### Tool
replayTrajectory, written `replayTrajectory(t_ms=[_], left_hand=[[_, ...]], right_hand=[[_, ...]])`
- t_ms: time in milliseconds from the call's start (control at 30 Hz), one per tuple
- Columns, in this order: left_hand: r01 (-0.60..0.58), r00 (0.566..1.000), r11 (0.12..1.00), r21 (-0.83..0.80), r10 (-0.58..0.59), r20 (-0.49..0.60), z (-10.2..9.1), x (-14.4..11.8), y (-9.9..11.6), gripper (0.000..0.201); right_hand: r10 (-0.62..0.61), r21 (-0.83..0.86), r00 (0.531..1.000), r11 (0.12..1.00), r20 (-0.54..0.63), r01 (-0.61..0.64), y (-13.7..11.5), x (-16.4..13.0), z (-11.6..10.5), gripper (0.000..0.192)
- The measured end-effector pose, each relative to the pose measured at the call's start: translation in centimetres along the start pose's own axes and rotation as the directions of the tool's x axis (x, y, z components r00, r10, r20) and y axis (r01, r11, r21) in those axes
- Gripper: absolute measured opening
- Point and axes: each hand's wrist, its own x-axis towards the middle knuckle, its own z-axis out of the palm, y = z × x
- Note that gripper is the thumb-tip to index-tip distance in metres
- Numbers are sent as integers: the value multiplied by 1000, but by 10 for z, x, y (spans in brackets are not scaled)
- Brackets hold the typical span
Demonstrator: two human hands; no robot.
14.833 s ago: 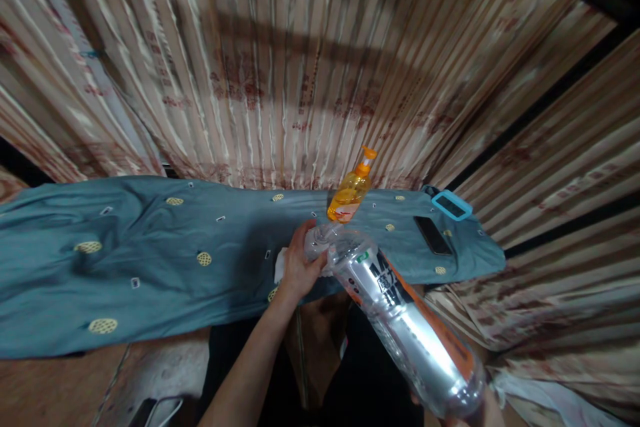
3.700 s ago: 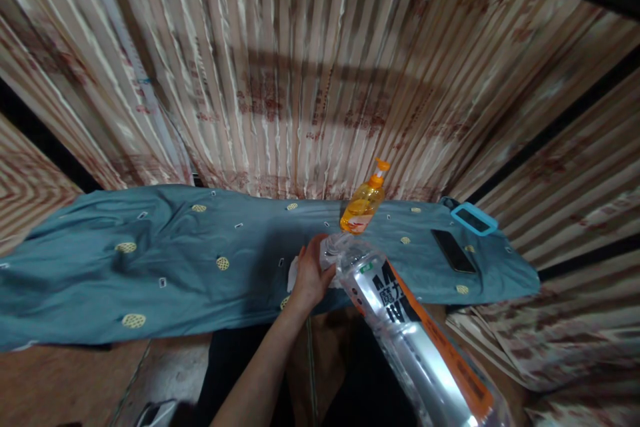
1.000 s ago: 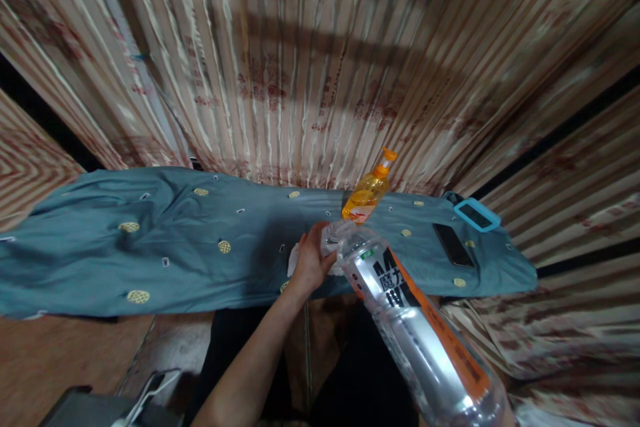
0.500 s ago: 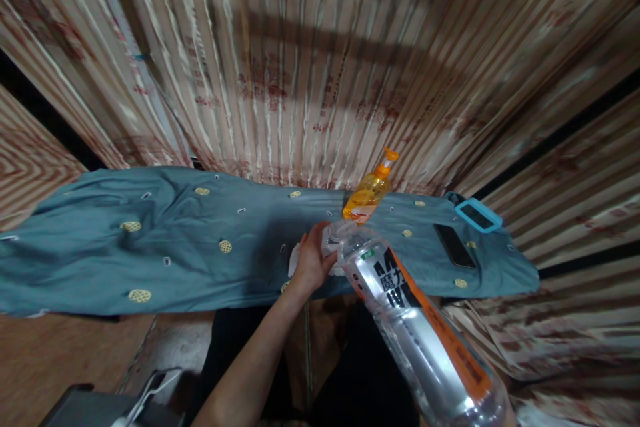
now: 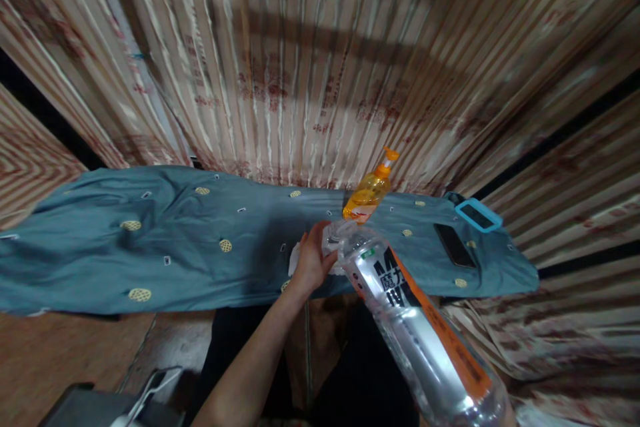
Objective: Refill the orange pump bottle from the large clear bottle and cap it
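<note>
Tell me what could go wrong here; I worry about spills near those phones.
The large clear bottle is tilted, neck down toward the left hand at its mouth. If liquid comes out, it could soak the blue cloth and perhaps spread toward the black phone lying on it. The bottle's neck is close to the orange pump bottle, so a swing could knock that over. The right hand is out of view.

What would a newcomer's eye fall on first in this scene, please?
First, the big clear plastic bottle with the orange label, slanting up from the lower right, with the left hand at its neck. Just behind stands an orange pump bottle on the blue-green cloth, which runs across the middle. A dark phone lies on the cloth's right end, with striped curtains behind.
</note>
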Motion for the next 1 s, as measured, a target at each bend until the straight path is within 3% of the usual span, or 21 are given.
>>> replayTrajectory(t_ms=[300, 567, 733, 833, 1000], left_hand=[[-6, 1000, 1000, -17, 6, -7, 2, 1, -3, 55], [7, 1000, 1000, -5, -7, 3, -1, 1, 2, 55], [9, 1000, 1000, 16, -9, -4, -2, 0, 4, 55], [21, 1000, 1000, 19, -21, -6, -2, 0, 4, 56], [3, 1000, 1000, -8, -3, 1, -1, 1, 4, 54]], right_hand=[[50, 8, 998, 999, 39, -50, 23, -9, -11, 100], [-36, -3, 999, 999, -38, 36, 41, -16, -19, 96], [26, -14, 999, 1000, -46, -27, 24, -13, -13, 98], [56, 0, 998, 998, 40, -56, 7, -2, -4, 103], [-156, 39, 988, 987, -5, 156, -2, 2, 1, 83]])
